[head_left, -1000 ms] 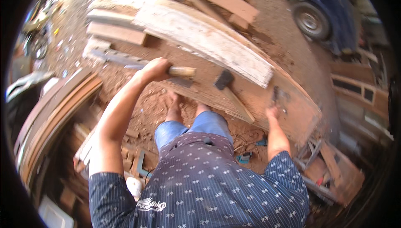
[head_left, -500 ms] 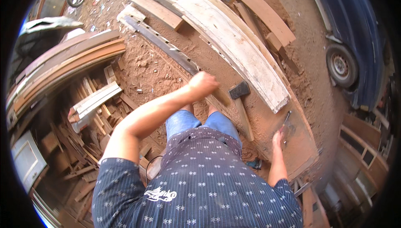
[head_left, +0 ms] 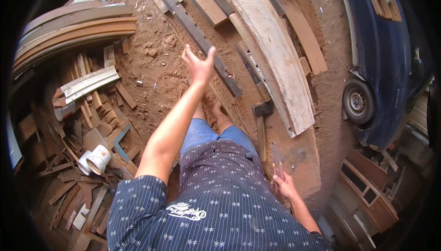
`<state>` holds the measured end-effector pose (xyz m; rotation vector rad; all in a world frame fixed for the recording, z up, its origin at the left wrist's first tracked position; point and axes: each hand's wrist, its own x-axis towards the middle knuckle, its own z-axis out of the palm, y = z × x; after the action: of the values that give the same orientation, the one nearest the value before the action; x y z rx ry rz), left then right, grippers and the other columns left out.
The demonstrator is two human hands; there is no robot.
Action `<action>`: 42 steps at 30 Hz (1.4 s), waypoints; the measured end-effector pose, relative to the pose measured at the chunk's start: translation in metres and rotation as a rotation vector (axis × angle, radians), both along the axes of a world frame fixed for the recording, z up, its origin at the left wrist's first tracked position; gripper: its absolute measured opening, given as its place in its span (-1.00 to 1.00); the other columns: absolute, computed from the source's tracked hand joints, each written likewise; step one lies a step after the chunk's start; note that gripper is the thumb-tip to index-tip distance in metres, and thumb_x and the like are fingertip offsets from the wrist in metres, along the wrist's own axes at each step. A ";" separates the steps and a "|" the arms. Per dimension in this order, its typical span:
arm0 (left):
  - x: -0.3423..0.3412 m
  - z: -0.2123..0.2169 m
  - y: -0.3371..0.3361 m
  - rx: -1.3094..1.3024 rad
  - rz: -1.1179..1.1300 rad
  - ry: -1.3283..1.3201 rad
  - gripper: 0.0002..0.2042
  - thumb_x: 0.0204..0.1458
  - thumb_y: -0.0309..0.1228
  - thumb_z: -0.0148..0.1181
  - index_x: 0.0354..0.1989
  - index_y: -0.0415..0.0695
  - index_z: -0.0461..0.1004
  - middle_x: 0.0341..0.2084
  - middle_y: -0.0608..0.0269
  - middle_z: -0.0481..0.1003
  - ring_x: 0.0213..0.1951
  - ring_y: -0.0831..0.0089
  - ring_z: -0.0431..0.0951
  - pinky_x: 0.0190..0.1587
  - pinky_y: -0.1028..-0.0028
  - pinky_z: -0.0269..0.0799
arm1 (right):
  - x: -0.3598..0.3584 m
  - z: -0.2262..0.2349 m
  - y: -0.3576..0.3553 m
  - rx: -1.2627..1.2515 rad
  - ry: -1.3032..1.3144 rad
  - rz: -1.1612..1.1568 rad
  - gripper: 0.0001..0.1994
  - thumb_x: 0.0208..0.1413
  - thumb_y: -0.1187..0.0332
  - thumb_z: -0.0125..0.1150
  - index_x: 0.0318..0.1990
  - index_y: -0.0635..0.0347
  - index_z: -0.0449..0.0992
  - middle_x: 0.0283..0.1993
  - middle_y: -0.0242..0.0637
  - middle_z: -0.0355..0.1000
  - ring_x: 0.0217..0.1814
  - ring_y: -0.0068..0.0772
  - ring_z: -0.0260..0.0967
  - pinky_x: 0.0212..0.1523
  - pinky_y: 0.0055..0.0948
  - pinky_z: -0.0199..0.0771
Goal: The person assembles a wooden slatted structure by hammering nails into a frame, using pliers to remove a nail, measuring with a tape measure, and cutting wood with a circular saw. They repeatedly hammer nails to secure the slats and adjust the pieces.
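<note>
The dark wooden bar [head_left: 196, 37] lies along the bench's [head_left: 301, 168] left side, its long axis slanting from far left to near right; it looks stiff and fairly heavy, best gripped mid-length by its edges. The left hand [head_left: 199, 66] is beside it, fingers spread, contact unclear; the right hand [head_left: 285, 186] is closed around red-handled pliers [head_left: 275, 168], their blurred head pointing away from the body.

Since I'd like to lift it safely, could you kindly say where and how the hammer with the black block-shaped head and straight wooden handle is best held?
Grip the wooden handle, probably near its lower end, coming from the person's side: this slim shaft points toward the body, with the bulky black head at the far end. The open left hand looks free.
</note>
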<state>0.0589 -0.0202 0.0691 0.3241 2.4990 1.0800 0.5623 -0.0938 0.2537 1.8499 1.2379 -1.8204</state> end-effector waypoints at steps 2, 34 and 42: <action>-0.035 -0.029 0.015 -0.006 0.221 -0.242 0.31 -0.18 0.31 0.44 0.50 -0.37 -0.20 0.44 -0.43 -0.09 0.47 -0.18 -0.01 0.47 -0.03 -0.02 | -0.074 0.021 0.049 -0.152 -0.039 0.130 -0.57 0.33 0.35 0.15 0.31 0.23 0.37 -0.38 -0.35 0.50 -0.45 -0.53 0.45 -0.47 -0.49 0.46; -0.053 -0.074 0.043 0.101 0.138 -0.391 0.18 -0.12 -0.06 0.33 0.51 -0.33 -0.38 0.41 -0.46 -0.10 0.44 -0.28 0.02 0.47 0.05 0.03 | -0.421 -0.013 0.225 0.821 -0.537 2.218 -0.49 0.36 0.22 -0.07 0.35 0.35 0.27 0.38 0.54 0.08 0.19 0.53 0.36 0.24 0.23 0.35; -0.051 -0.071 0.040 0.157 0.120 -0.397 0.17 -0.08 -0.06 0.31 0.51 -0.33 -0.41 0.42 -0.49 -0.16 0.46 -0.30 -0.04 0.47 0.04 0.01 | -0.425 -0.017 0.226 0.762 -0.585 2.293 -0.41 0.35 0.20 -0.05 0.43 0.34 0.17 0.40 0.53 0.05 0.25 0.58 0.30 0.27 0.28 0.29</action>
<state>0.0080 0.0195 -0.0024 -0.0023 2.1085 1.2532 0.1371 0.1323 0.2365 0.0266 2.0475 0.4344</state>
